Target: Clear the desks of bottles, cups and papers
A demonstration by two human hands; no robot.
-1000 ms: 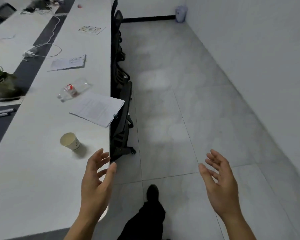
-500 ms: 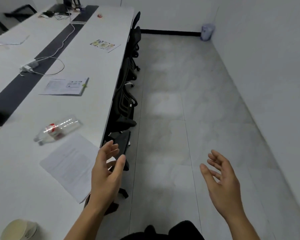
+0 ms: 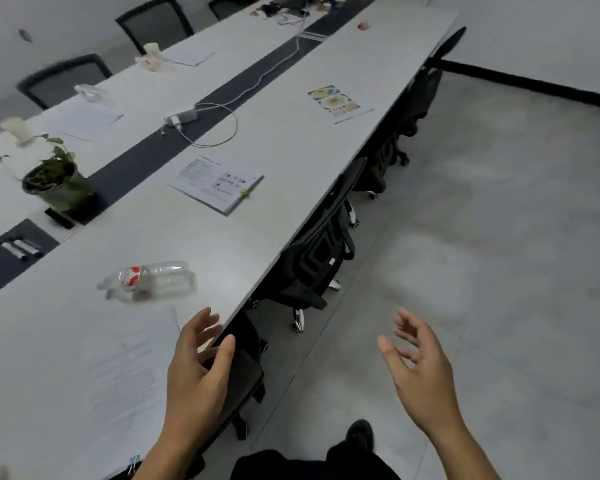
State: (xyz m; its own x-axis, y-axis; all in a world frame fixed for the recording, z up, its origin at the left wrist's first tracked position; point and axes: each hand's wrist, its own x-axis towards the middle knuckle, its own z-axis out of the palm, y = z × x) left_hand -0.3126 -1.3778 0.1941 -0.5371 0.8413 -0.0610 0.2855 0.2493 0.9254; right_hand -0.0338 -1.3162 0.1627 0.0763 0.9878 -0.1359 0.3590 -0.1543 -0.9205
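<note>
the clear plastic bottle [image 3: 149,280] lies on its side on the white worktop [image 3: 291,161], just beyond a sheaf of papers [image 3: 84,368] whose clipped corner sits at the worktop's rim. the left hand [image 3: 198,368] hovers over that rim beside the papers, fingers spread and loose, holding nothing. the right hand [image 3: 420,368] hangs over the floor, likewise slack and empty.

risks, as i judge them: the bottle is round and lying down, so a glancing touch could roll it to the edge and off among the chairs [image 3: 319,261]. it looks light, so it would skitter easily. whether its cap is on i cannot tell. the papers seem held by one binder clip [image 3: 134,462], so lifting them by a loose corner could fan or crease them. farther up, a second stack [image 3: 219,183] and a picture sheet [image 3: 336,102] lie near a charger [image 3: 184,116] with a looped cable; a careless sweep there could snag it. the potted plant [image 3: 56,181] could tip if knocked.

the bottle's label is red and white, its words too blurred to read. the papers show printed lines, none legible. the picture sheet shows coloured images only.
</note>
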